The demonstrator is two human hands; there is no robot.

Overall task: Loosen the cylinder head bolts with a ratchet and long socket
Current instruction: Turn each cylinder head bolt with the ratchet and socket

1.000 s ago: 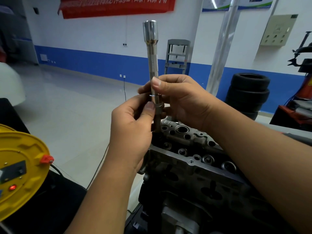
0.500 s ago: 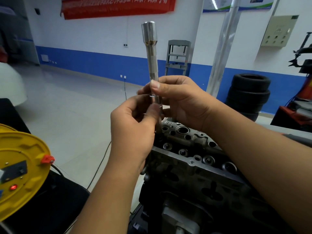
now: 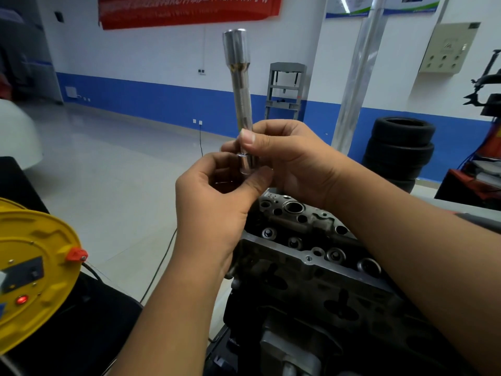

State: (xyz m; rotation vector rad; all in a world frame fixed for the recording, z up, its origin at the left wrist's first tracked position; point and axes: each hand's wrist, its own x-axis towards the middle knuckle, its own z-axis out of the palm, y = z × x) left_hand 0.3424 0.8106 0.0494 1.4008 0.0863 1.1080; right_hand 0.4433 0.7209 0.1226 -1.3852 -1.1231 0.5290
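The long socket [image 3: 242, 93] is held upright above the cylinder head [image 3: 311, 256], well clear of its bolts. Its shaft is pinched by the right hand [image 3: 287, 161], while the lower end [image 3: 245, 165] is gripped by the curled fingers of the left hand [image 3: 217, 202] — a joint apparently being seated. If left half-engaged, the piece could probably drop onto the head or slip under load.

Both forearms reach forward — right hand [image 3: 287, 158] curled in a grip, left hand [image 3: 214, 196] pinching just beneath it.
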